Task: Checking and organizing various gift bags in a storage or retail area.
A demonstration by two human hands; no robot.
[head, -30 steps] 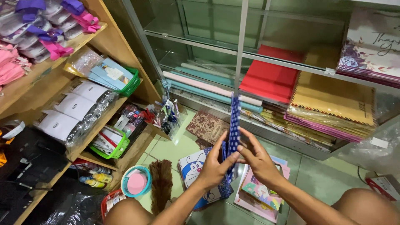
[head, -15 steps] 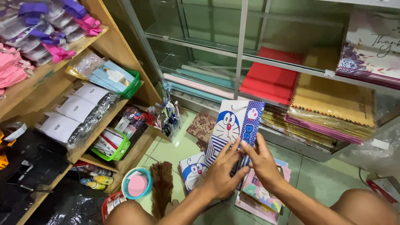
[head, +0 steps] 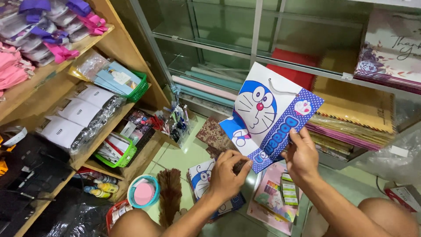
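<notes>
Both hands on one paper gift bag (head: 267, 116), held up tilted over floor in front of glass cabinet (head: 245, 39). Right hand (head: 301, 157) pinching its dotted blue side edge, thumb on top. Left hand (head: 226, 175) gripping bottom corner, fingers curled. Bag flat, glossy, white with blue cartoon cat, white cord handle. One more cat-print bag (head: 202, 177) on floor just under left hand, maybe more stacked beneath, hard to tell. Two green plastic baskets on wooden shelf (head: 114, 44), one brown feather duster (head: 170, 193) on floor.
</notes>
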